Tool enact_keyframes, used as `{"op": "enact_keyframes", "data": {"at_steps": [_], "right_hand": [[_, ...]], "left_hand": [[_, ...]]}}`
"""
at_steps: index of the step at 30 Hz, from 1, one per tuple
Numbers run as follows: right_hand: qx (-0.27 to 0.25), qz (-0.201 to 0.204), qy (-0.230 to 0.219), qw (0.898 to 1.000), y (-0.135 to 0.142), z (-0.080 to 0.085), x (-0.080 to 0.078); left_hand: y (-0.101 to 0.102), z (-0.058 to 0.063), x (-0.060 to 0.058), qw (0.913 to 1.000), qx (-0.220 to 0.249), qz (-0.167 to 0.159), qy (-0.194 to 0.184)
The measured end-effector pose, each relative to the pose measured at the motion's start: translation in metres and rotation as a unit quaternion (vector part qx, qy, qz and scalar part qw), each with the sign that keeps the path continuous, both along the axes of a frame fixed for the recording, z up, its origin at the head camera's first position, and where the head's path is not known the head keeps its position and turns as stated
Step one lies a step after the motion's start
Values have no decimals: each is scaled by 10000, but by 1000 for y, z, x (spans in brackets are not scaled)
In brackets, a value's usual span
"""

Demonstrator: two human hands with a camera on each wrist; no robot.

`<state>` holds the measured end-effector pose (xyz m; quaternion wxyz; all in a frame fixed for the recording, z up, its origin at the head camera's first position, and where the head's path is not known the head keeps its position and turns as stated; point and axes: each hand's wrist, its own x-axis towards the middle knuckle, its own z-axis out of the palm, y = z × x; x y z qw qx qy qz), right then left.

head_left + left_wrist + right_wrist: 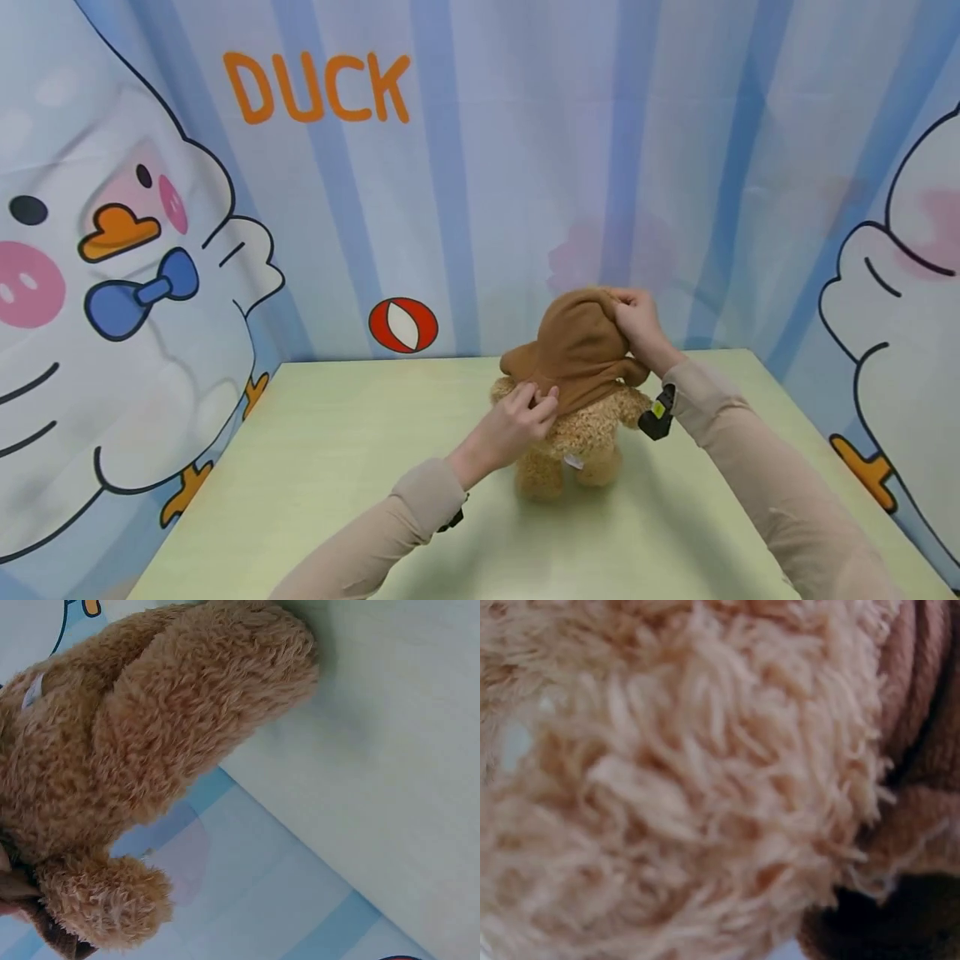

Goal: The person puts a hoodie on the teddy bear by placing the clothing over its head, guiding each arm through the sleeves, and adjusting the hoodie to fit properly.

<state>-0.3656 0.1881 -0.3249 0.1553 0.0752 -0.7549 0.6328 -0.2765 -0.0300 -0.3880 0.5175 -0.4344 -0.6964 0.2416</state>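
Observation:
A curly-furred teddy bear (592, 433) stands on the table with its back toward me, a white tag at its rear. A brown cloth top like a small hoodie (573, 337) covers its head and upper back. My left hand (517, 421) pinches the top's lower edge at the bear's back. High on the right side of the head, my right hand (639, 323) grips the cloth. Fur of the bear (187, 712) fills much of the left wrist view; only a bit of the left hand shows there. Blurred fur crowds the right wrist view beside brown cloth (919, 757).
The pale green table (360, 433) ends at a curtain (510, 167) printed with stripes, ducks and the word DUCK. Close behind the bear hangs this curtain's back side; other printed sides rise at left and right.

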Motion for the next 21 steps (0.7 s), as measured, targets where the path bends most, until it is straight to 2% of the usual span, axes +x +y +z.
{"op": "enact_keyframes", "data": {"at_steps": [5, 8, 10, 12, 15, 18, 21], "right_hand": [[305, -253, -338, 9986, 1, 6, -5], [497, 182, -270, 9982, 0, 5, -1], [762, 440, -237, 9958, -3, 5, 4], [1063, 603, -140, 9924, -7, 6, 8], [1458, 392, -17, 9885, -16, 8, 13], [1624, 215, 195, 9863, -20, 9, 15], [1750, -93, 309, 9840, -22, 9, 19]], "left_hand": [[-5, -4, 0, 9975, 564, -314, -270], [-8, -6, -2, 9925, 1037, -490, -433], [-6, -3, -2, 9901, 1253, -399, -485], [1, 6, -3, 9910, 1290, -156, -331], [15, 26, -3, 9943, 1063, 74, -36], [27, 38, -4, 9980, 538, -217, 258], [34, 38, -2, 9978, -75, -512, 409]]}}
